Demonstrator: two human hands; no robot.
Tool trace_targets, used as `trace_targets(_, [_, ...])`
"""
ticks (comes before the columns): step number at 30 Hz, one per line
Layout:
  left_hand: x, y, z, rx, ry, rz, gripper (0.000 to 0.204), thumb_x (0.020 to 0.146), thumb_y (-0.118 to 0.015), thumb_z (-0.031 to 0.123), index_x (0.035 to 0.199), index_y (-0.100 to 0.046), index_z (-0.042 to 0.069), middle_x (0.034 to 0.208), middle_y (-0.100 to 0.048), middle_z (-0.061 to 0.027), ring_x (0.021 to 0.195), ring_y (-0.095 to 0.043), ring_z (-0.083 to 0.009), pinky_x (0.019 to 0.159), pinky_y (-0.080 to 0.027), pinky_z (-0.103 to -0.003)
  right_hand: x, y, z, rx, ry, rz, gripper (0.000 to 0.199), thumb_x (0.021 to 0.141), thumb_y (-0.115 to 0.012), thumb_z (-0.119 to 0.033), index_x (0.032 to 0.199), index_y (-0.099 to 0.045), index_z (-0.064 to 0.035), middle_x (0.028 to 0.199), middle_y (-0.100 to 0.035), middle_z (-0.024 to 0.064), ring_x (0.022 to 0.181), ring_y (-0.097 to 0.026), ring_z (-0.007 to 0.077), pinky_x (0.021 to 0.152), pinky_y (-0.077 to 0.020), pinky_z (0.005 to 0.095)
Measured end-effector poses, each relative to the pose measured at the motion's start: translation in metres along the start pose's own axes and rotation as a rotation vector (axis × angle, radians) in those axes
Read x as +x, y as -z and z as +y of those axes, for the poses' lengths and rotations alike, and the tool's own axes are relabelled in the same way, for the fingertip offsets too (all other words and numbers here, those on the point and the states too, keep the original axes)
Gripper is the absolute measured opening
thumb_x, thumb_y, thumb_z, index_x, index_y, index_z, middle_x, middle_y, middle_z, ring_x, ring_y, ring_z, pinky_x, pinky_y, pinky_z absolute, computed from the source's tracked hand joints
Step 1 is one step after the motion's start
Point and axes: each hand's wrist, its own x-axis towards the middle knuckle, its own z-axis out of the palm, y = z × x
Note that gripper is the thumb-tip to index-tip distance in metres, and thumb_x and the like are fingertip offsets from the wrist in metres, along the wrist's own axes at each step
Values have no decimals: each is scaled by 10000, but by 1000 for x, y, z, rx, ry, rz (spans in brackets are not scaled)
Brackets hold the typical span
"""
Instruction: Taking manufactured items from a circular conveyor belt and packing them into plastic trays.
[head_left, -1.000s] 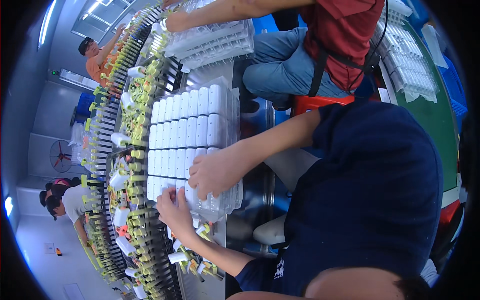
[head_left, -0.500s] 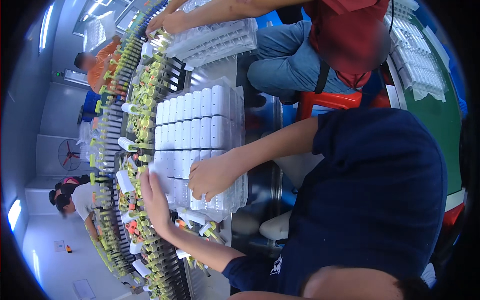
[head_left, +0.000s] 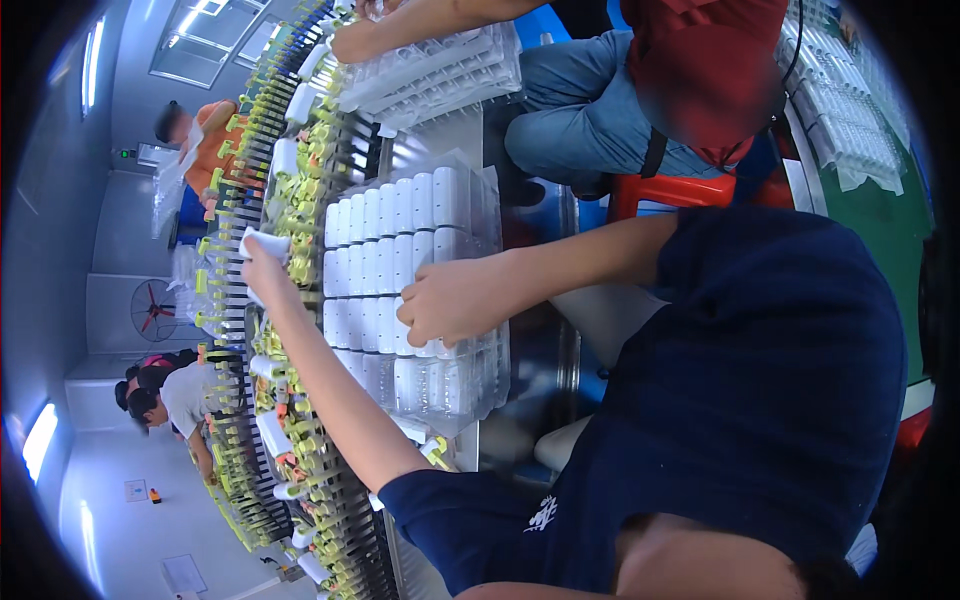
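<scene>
My left hand (head_left: 268, 278) reaches out over the conveyor, its fingers closed round a white plastic casing (head_left: 264, 243) held among yellow-green holders (head_left: 308, 190). Closer to my body is a clear plastic tray (head_left: 487, 235), filled with rows of smooth white casings (head_left: 395, 208). My right hand (head_left: 455, 298) rests over the tray's third row with curled fingers. Whatever its fingertips grip, if anything, is hidden beneath them.
Several white casings (head_left: 272, 432) sit along the conveyor. A stack of clear trays (head_left: 440, 85) stands beyond, where a co-worker in a red shirt (head_left: 690, 90) reaches across. A red stool (head_left: 675, 190) is beside that person. More people work across the line.
My left hand has moved away from the tray's edge onto the conveyor, carrying a white casing. My right hand has shifted slightly over the tray, fingers still curled.
</scene>
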Motion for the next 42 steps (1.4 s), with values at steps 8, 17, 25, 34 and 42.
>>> trace_targets(8, [36, 48, 2, 420, 86, -198, 410, 911, -619, 299, 1012, -613, -98, 901, -644, -123, 722, -623, -207, 606, -486, -360, -8, 0, 8, 40, -19, 23, 262, 776, -713, -215, 995, -659, -82, 1029, -580, 64, 1046, -522, 230, 857, -423, 399])
trace_targets(17, [-57, 48, -4, 1617, -665, 252, 451, 818, -634, 450, 990, -540, 43, 843, -633, -162, 808, -654, -339, 689, -517, -462, -11, 2, 6, 81, -34, 21, 267, 724, -731, -194, 954, -667, -74, 1062, -573, 73, 1075, -515, 249, 909, -398, 410])
trace_targets(25, [-88, 119, 1, 1250, -494, 117, 412, 872, -585, 402, 1162, -602, 110, 1057, -653, -162, 1029, -585, -337, 850, -451, -431, -3, 6, 7, 139, -36, -15, 242, 715, -731, -178, 923, -655, -81, 1085, -562, 85, 1106, -499, 260, 935, -370, 414])
trace_targets(34, [-269, 85, 3, 794, -514, 9, 209, 886, -625, 172, 913, -640, -35, 772, -596, -142, 698, -570, -280, 682, -463, -378, 7, 3, 30, 365, 121, 49, 289, 814, -689, -232, 977, -541, -45, 972, -585, 128, 987, -562, 301, 855, -414, 408])
trace_targets(42, [-293, 73, 8, 979, -224, -121, 272, 883, -640, 232, 943, -629, -33, 915, -569, -156, 895, -532, -325, 803, -428, -418, 71, -39, 15, 786, -129, 331, 347, 985, -493, -302, 1211, -486, -39, 909, -604, 165, 840, -594, 263, 754, -442, 380])
